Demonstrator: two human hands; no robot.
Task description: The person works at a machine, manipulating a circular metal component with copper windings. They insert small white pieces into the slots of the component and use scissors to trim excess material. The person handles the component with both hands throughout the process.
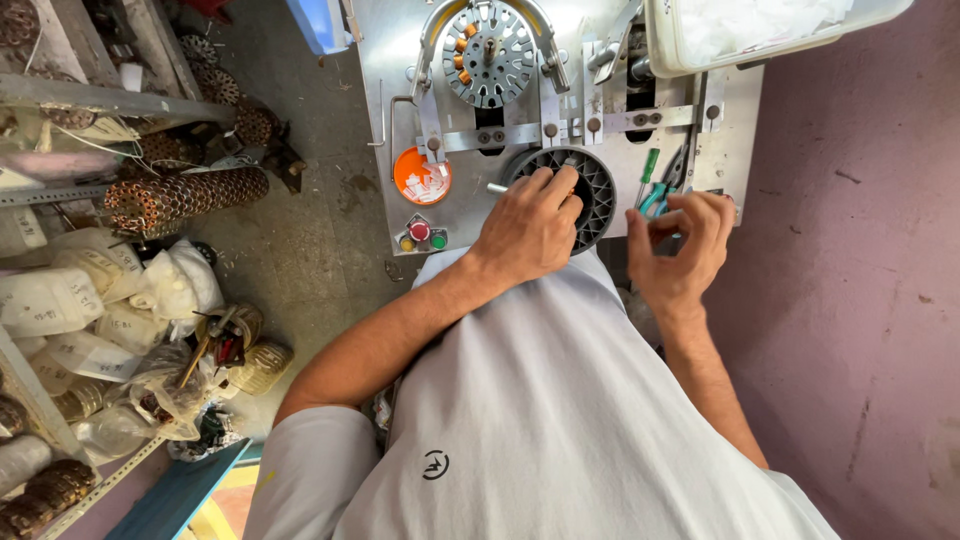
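Note:
My left hand (530,225) rests on a black ribbed round part (595,190) set in the grey metal bench plate (385,120), fingers curled over its rim. My right hand (685,245) hovers just right of that part, fingers bent and pinched together near green-handled pliers (655,190); whether it holds something small is hidden. Above, a round slotted metal stator (490,55) with copper windings sits in a clamp fixture.
An orange round disc (421,176) and red and green push buttons (425,235) sit on the plate's left. A white plastic tub (760,30) stands at top right. Shelves at left hold stacked wound cores (185,195) and white bags (70,300). A purple wall (860,250) runs along the right.

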